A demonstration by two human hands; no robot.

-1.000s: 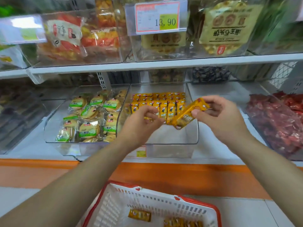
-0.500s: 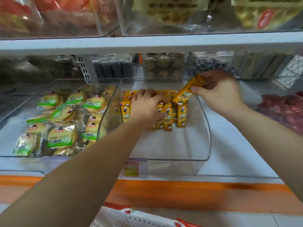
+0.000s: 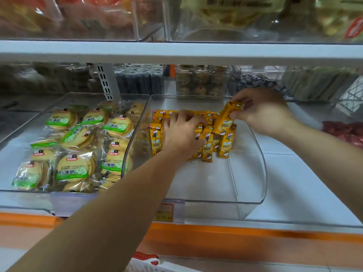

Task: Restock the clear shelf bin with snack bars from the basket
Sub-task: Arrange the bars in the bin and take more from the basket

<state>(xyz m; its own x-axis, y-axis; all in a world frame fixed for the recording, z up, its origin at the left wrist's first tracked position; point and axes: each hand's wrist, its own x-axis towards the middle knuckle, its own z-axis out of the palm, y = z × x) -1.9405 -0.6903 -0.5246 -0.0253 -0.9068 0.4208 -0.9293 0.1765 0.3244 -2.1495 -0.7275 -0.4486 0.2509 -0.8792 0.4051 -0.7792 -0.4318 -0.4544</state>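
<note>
Only a red-and-white corner of the basket (image 3: 146, 263) is seen, cut off at the 6 o'clock edge; its contents are hidden. Goods on the upper shelf (image 3: 176, 53) are blurred and cropped. The stocked snack bars (image 3: 208, 143) are partly covered by the left hand (image 3: 181, 132), which is laid palm-down on them with fingers curled; whether anything is gripped cannot be told. One yellow snack bar (image 3: 226, 118) is pinched at its far end by the right hand (image 3: 261, 110), its long axis tilted, upper end toward 1 o'clock, lower end touching the row. The bars fill only the back of the clear shelf bin (image 3: 262, 173); its front half toward 6 o'clock lies open. Green-labelled cracker packs (image 3: 74, 154) are held in the bin at 9 o'clock.
</note>
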